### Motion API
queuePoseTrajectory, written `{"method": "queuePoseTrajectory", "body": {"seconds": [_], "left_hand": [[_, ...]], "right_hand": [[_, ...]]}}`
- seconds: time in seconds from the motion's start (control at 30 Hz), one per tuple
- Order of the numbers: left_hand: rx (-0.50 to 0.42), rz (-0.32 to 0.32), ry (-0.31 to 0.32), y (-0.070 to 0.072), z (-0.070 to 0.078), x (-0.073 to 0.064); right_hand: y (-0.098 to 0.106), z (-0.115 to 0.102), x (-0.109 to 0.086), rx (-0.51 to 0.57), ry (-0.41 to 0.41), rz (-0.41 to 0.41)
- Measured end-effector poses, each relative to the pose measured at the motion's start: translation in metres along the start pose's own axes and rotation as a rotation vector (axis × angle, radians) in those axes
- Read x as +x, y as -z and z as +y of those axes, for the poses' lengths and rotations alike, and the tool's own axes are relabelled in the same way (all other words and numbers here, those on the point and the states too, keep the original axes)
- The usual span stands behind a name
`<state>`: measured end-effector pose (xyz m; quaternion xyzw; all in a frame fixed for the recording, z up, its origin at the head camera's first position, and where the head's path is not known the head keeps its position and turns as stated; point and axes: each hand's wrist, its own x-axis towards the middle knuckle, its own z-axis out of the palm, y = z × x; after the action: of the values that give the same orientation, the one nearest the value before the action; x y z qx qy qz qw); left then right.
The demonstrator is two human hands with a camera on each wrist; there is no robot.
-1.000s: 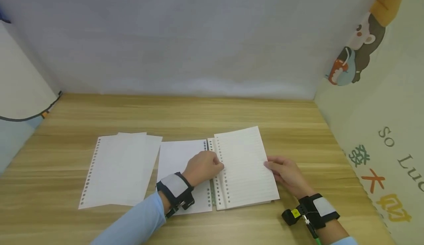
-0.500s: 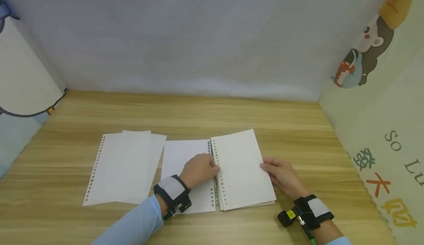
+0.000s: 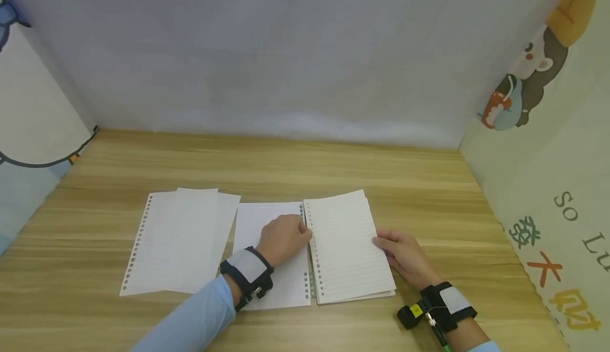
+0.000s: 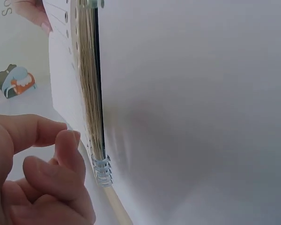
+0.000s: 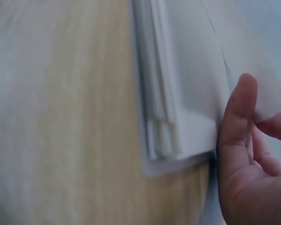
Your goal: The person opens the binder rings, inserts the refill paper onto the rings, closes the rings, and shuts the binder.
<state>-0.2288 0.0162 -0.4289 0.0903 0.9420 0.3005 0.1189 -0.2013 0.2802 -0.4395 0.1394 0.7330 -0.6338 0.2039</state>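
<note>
A ring-bound notebook lies spread on the table, its blank white left side (image 3: pixel 288 283) under my left forearm. Over the page stack (image 4: pixel 90 84) on the right sits a lined punched sheet (image 3: pixel 348 246), slightly skewed against the pages below. My left hand (image 3: pixel 283 238) pinches the sheet's punched edge between thumb and index finger, beside the clear binder rings (image 4: pixel 103 171). At the opposite edge, my right hand (image 3: pixel 405 256) holds the sheet between thumb and fingers. In the right wrist view the sheet's edge (image 5: pixel 269 89) lifts away from the stack.
Several loose punched sheets (image 3: pixel 176 246) overlap on the left of the wooden table (image 3: pixel 267 167), close to the notebook. A grey backdrop (image 3: pixel 267 66) rises behind, and a printed wall panel (image 3: pixel 538 182) borders the right side.
Both hands have carried the lined sheet left and slightly toward me. Its punched edge now lies along the notebook's rings, covering the holes of the pages beneath.
</note>
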Motion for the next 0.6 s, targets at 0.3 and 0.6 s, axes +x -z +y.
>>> {"method": "queuePoseTrajectory", "body": {"seconds": [0.3,0.6], "left_hand": [[0.041,0.092,0.003,0.002,0.000,0.016],[0.056,0.077,0.002,0.000,0.001,0.019]], "right_hand": [[0.000,0.001,-0.001,-0.021,-0.004,0.009],[0.001,0.000,-0.001,-0.022,0.006,0.000]]}}
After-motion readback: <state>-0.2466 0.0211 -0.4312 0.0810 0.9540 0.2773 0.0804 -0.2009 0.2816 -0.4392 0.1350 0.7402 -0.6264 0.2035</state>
